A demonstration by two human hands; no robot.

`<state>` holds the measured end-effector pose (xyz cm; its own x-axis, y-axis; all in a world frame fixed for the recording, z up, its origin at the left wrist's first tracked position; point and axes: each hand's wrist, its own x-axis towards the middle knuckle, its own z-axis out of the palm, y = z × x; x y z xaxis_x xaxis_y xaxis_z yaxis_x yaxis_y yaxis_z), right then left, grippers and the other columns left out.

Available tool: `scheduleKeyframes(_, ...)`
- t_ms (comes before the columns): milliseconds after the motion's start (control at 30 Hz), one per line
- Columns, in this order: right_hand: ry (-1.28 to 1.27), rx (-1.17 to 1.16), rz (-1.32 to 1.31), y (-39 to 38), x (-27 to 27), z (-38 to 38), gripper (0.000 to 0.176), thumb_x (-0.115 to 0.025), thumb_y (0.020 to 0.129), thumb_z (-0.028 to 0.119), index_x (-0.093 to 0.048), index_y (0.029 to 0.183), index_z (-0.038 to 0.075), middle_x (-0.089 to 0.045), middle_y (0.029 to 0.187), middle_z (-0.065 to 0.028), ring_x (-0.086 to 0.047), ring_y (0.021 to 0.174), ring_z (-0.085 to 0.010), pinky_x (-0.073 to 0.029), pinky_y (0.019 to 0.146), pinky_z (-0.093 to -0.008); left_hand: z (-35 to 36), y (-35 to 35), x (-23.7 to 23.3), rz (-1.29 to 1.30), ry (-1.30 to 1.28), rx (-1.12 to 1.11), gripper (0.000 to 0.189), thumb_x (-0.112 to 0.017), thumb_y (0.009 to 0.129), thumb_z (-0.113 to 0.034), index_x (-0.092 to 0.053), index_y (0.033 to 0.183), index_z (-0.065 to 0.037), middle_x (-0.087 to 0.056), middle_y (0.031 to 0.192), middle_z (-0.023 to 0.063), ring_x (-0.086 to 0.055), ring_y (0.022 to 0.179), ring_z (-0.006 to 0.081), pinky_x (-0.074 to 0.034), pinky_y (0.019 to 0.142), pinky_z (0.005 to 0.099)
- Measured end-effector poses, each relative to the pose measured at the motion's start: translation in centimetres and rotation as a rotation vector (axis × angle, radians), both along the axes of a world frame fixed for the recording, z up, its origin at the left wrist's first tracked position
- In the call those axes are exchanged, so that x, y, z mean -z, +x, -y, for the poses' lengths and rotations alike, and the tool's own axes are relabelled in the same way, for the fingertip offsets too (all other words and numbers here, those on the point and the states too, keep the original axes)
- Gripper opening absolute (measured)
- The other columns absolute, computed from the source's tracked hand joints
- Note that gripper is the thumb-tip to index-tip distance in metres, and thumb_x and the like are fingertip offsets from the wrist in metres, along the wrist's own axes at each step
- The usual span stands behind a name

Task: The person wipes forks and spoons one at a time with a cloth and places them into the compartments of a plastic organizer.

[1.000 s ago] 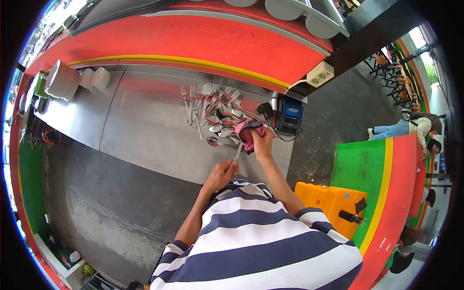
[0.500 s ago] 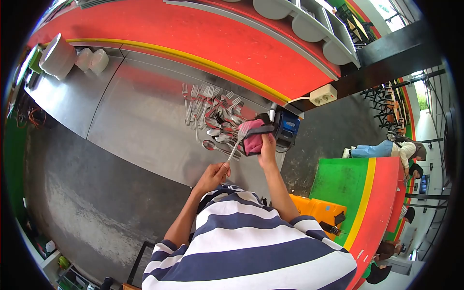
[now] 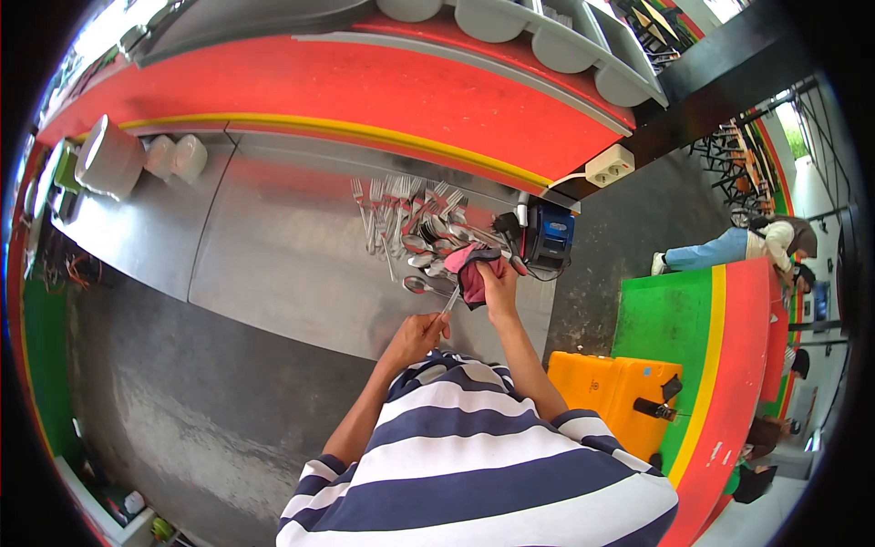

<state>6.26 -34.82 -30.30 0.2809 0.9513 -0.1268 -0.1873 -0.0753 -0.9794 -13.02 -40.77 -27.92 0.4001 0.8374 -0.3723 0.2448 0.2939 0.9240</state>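
My left hand (image 3: 417, 341) is closed on the handle of a fork (image 3: 451, 301), low over the steel counter (image 3: 283, 283). A pink cloth with dark edging (image 3: 472, 276) is gripped in my right hand (image 3: 499, 290). It is folded about the upper part of the fork, so the tines are hidden. Just beyond my hands lies a loose pile of forks (image 3: 398, 196) and spoons (image 3: 417, 260) on the counter. One spoon (image 3: 416, 284) rests at the pile's near edge, close to the cloth.
A blue and black device (image 3: 551, 232) stands right of the pile, below a white power socket (image 3: 610, 165). Stacked white bowls (image 3: 111, 159) are at the far left. A grey cutlery tray (image 3: 583, 59) tops the red ledge. An orange case (image 3: 611, 392) sits at right; people are beyond.
The cloth has folded over the fork's head, which showed in front of it before. My right hand has turned and come slightly nearer to me. The view has shifted a little.
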Motion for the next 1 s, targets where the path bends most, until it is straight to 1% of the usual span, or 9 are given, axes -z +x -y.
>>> scheduleKeyframes(33,-0.015,-0.014,-0.013,0.4,0.1,0.1,0.018,-0.064,0.090,0.009,-0.066,0.106,0.003,-0.066,0.097,0.0012,-0.059,0.087,-0.0076,-0.046,0.080,-0.0248,0.0,-0.1,0.2,0.002,-0.006,0.010,0.047,-0.046,0.102,-0.039,-0.062,0.078,-0.002,-0.046,0.054,0.0016,-0.044,0.050,0.0107,-0.036,0.050,0.0309)
scheduleKeyframes(100,0.012,0.091,-0.003,0.5,0.2,0.1,0.015,-0.066,0.089,0.010,-0.066,0.102,0.002,-0.065,0.093,0.0010,-0.057,0.083,-0.0070,-0.045,0.076,-0.0245,-0.1,-0.6,0.2,0.013,-0.018,0.037,0.046,-0.045,0.102,-0.039,-0.063,0.081,-0.002,-0.046,0.053,0.0000,-0.042,0.050,0.0086,-0.034,0.048,0.0292)
scheduleKeyframes(267,-0.028,0.237,-0.076,1.5,0.4,0.6,0.015,-0.067,0.089,0.012,-0.066,0.099,0.001,-0.064,0.092,0.0016,-0.055,0.083,-0.0066,-0.044,0.075,-0.0247,-0.4,-1.1,1.1,-0.020,-0.028,0.065,0.043,-0.048,0.101,-0.033,-0.064,0.082,0.002,-0.051,0.051,0.0053,-0.049,0.047,0.0120,-0.040,0.050,0.0310)
scheduleKeyframes(433,-0.182,0.119,-0.004,2.4,2.3,2.1,0.024,-0.066,0.091,0.024,-0.067,0.098,0.002,-0.064,0.087,0.0014,-0.056,0.078,-0.0066,-0.044,0.069,-0.0243,-1.8,-2.1,0.7,-0.094,0.082,0.093,0.040,-0.047,0.101,-0.029,-0.061,0.079,0.001,-0.054,0.051,0.0077,-0.054,0.048,0.0151,-0.042,0.051,0.0318)
scheduleKeyframes(567,-0.271,0.093,-0.039,2.6,3.4,3.5,0.022,-0.065,0.090,0.024,-0.067,0.096,0.002,-0.064,0.085,0.0010,-0.056,0.076,-0.0075,-0.044,0.069,-0.0250,-3.1,-4.5,1.7,-0.166,0.080,0.199,0.037,-0.048,0.100,-0.026,-0.060,0.077,0.000,-0.057,0.054,0.0095,-0.058,0.049,0.0170,-0.045,0.053,0.0324)
scheduleKeyframes(667,-0.375,-0.009,0.019,3.4,5.9,3.8,0.024,-0.068,0.086,0.022,-0.067,0.101,0.002,-0.067,0.091,-0.0022,-0.060,0.083,-0.0112,-0.047,0.076,-0.0270,-4.1,-6.4,1.6,-0.145,0.042,0.212,0.035,-0.048,0.100,-0.022,-0.060,0.078,0.001,-0.059,0.059,0.0091,-0.060,0.051,0.0156,-0.047,0.054,0.0304)
scheduleKeyframes(733,-0.289,-0.281,0.058,3.8,8.9,4.2,0.034,-0.071,0.084,0.025,-0.065,0.109,0.003,-0.067,0.098,-0.0038,-0.061,0.088,-0.0134,-0.048,0.081,-0.0291,-4.4,-7.1,2.2,-0.098,0.078,0.140,0.034,-0.048,0.101,-0.021,-0.060,0.079,0.002,-0.060,0.060,0.0087,-0.060,0.052,0.0151,-0.047,0.055,0.0291)
scheduleKeyframes(867,-0.238,-0.702,0.493,3.9,11.7,4.7,0.060,-0.076,0.082,0.036,-0.055,0.127,0.002,-0.064,0.116,-0.0126,-0.061,0.107,-0.0188,-0.047,0.093,-0.0329,-4.7,-6.3,1.4,0.087,0.002,-0.008,0.037,-0.046,0.103,-0.022,-0.062,0.081,0.002,-0.063,0.069,0.0055,-0.061,0.063,0.0125,-0.049,0.064,0.0282)
scheduleKeyframes(1000,-0.177,-0.725,0.410,2.1,6.3,2.9,0.052,-0.069,0.090,0.034,-0.055,0.129,0.003,-0.062,0.119,-0.0127,-0.059,0.111,-0.0185,-0.046,0.095,-0.0332,-5.5,-3.6,1.7,0.213,0.105,-0.062,0.035,-0.049,0.103,-0.026,-0.066,0.091,0.003,-0.065,0.078,0.0045,-0.060,0.073,0.0107,-0.049,0.071,0.0272)
